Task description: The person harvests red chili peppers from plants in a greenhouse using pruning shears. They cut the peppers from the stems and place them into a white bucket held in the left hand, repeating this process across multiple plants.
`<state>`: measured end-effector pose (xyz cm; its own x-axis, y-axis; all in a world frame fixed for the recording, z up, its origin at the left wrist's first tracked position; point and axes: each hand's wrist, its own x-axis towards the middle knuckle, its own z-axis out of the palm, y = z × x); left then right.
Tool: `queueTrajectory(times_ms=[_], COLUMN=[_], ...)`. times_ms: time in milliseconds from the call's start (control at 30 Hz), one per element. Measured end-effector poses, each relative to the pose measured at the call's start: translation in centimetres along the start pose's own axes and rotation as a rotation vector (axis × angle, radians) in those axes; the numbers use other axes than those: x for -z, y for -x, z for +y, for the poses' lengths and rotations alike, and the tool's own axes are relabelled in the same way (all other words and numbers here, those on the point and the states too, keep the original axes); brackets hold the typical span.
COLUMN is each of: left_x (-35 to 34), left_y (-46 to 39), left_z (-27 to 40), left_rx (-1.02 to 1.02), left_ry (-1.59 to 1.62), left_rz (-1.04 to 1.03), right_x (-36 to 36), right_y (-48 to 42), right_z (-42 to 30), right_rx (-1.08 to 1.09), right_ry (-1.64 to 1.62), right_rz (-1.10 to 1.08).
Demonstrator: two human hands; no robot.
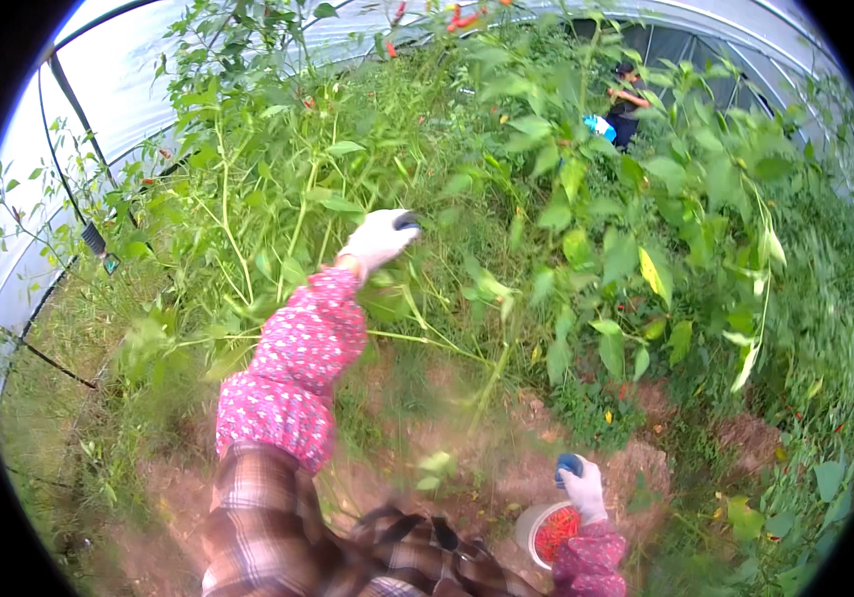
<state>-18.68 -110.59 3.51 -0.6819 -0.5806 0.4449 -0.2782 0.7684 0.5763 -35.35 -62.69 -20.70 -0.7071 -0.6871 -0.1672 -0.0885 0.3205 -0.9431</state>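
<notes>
My left hand [382,237], in a white glove with dark fingertips, reaches out among the green pepper plants [300,186]; its fingers are blurred, and whether they hold anything cannot be seen. My right hand [582,483], in a white glove with blue fingertips, is low at the right, just above a white bucket [525,531]. Small red chili peppers [555,531] lie in the bucket. The fingers of this hand look curled, but their inner side is hidden. Further red peppers [464,21] hang on a plant at the top.
Leafy stems [613,261] stand close at the right, and a long stem [434,342] crosses before me. Bare soil [397,477] shows below. A black cord with a clip [95,240] hangs at the left. Another person [624,104] stands far back beside a blue and white thing [599,127].
</notes>
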Motion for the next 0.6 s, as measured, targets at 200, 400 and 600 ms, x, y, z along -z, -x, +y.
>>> queueTrajectory(times_ms=[200,400,600], left_x=[-0.3,6.2,15.2], left_y=[-6.1,-3.0,-3.1], left_z=[-2.0,-23.6,-31.4], left_rx=[-0.421,0.252,0.604], left_ry=[-0.802,-0.979,-0.166], left_rz=[-0.306,-0.100,0.207], right_x=[-12.3,-17.2,-14.2], right_y=[-4.1,-3.9,-2.3], right_z=[-8.6,-11.1,-10.6], right_rx=[0.225,0.221,0.082], right_ry=[0.179,0.094,0.131], right_rz=[-0.216,-0.273,-0.183])
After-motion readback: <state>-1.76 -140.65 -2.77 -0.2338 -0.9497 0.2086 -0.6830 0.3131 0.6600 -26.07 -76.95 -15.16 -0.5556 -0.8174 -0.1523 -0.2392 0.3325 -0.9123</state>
